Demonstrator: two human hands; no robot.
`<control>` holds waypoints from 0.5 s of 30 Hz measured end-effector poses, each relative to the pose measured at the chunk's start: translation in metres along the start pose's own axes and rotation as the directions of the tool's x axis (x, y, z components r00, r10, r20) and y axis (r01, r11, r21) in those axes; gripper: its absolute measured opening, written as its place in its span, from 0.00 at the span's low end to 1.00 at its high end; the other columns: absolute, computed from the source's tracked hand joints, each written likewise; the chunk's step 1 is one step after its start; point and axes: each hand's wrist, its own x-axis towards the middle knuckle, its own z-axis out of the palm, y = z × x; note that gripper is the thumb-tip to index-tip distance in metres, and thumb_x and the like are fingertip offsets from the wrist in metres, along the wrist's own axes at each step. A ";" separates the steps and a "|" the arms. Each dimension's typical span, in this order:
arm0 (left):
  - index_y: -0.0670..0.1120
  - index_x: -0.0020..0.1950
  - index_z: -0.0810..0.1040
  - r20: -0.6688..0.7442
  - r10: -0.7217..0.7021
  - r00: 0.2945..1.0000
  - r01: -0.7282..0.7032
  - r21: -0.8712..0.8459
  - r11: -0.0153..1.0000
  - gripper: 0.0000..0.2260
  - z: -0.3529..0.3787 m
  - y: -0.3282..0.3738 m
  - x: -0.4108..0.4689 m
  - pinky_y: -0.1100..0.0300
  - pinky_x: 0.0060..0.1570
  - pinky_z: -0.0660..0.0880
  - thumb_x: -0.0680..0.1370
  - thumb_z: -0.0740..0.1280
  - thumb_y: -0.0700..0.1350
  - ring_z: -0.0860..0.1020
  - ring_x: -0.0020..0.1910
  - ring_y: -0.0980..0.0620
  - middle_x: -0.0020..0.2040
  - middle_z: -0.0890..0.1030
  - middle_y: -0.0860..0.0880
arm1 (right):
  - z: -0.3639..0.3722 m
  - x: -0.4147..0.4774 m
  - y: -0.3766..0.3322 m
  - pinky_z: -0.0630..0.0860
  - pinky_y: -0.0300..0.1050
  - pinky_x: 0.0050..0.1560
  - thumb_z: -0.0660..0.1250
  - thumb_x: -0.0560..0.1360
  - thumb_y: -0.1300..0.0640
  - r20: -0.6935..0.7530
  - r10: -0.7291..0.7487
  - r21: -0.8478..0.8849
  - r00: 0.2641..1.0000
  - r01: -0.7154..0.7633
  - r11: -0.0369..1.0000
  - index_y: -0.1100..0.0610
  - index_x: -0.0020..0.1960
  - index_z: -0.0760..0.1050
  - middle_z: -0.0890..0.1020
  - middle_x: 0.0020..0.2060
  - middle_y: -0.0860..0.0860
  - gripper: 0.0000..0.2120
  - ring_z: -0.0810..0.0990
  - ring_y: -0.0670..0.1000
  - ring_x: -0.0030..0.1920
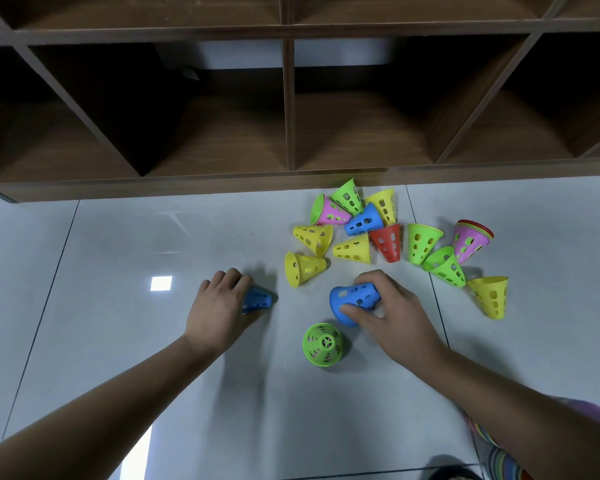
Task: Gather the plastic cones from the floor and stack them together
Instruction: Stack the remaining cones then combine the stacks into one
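left hand: clasped on blue cone, tip rightward | right hand: clasped on second blue cone, mouth leftward, facing that tip, apart

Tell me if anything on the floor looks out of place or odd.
Nothing damaged. Most cones lie tipped and scattered by the shelf, unstacked, except the pink stack. One green cone stands alone, narrow end up, near the right hand.
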 end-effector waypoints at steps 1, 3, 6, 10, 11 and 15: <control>0.50 0.54 0.77 -0.008 0.000 1.000 0.000 0.000 1.000 0.21 0.000 -0.001 0.000 0.50 0.43 0.71 0.72 0.77 0.63 0.75 0.46 0.44 0.48 0.76 0.51 | 0.001 -0.006 -0.008 0.73 0.32 0.55 0.76 0.76 0.45 -0.017 -0.042 0.017 0.999 0.042 0.999 0.46 0.62 0.75 0.80 0.57 0.43 0.18 0.79 0.44 0.56; 0.50 0.52 0.76 -0.030 -0.003 1.000 0.002 -0.034 0.999 0.21 -0.003 0.000 -0.002 0.52 0.40 0.71 0.73 0.73 0.66 0.76 0.41 0.44 0.44 0.77 0.52 | 0.004 -0.018 -0.021 0.72 0.34 0.62 0.71 0.79 0.45 -0.012 -0.155 0.026 0.988 0.156 0.987 0.47 0.68 0.74 0.77 0.61 0.43 0.19 0.77 0.44 0.62; 0.52 0.50 0.73 -0.021 -0.115 0.993 0.107 -0.233 0.967 0.21 -0.014 0.012 -0.008 0.56 0.32 0.71 0.76 0.65 0.70 0.76 0.35 0.46 0.40 0.78 0.54 | 0.012 -0.031 -0.032 0.71 0.40 0.65 0.67 0.83 0.45 0.054 -0.359 -0.123 0.932 0.363 0.924 0.51 0.73 0.71 0.76 0.62 0.46 0.22 0.75 0.48 0.62; 0.53 0.62 0.74 0.091 -0.202 0.975 0.220 -0.515 0.828 0.21 -0.028 0.038 -0.017 0.54 0.44 0.80 0.78 0.69 0.65 0.82 0.44 0.51 0.50 0.81 0.55 | 0.035 -0.037 -0.021 0.74 0.45 0.62 0.67 0.78 0.40 0.251 -0.260 -0.247 0.933 0.321 0.914 0.45 0.75 0.64 0.76 0.61 0.46 0.28 0.74 0.50 0.62; 0.53 0.65 0.75 0.096 -0.177 0.980 0.199 -0.578 0.791 0.20 -0.033 0.045 -0.020 0.56 0.47 0.80 0.79 0.70 0.63 0.82 0.47 0.55 0.54 0.80 0.56 | 0.041 -0.037 -0.012 0.75 0.47 0.61 0.67 0.77 0.39 0.286 -0.192 -0.252 0.939 0.267 0.930 0.43 0.74 0.63 0.75 0.61 0.45 0.29 0.75 0.51 0.63; 0.56 0.64 0.78 0.026 0.026 0.999 -0.002 -0.686 0.727 0.12 -0.056 0.079 -0.028 0.67 0.47 0.75 0.83 0.68 0.58 0.79 0.53 0.56 0.58 0.76 0.59 | 0.049 -0.034 0.011 0.75 0.45 0.59 0.69 0.73 0.33 0.297 -0.183 -0.310 0.937 0.276 0.910 0.44 0.69 0.72 0.75 0.58 0.45 0.28 0.75 0.51 0.60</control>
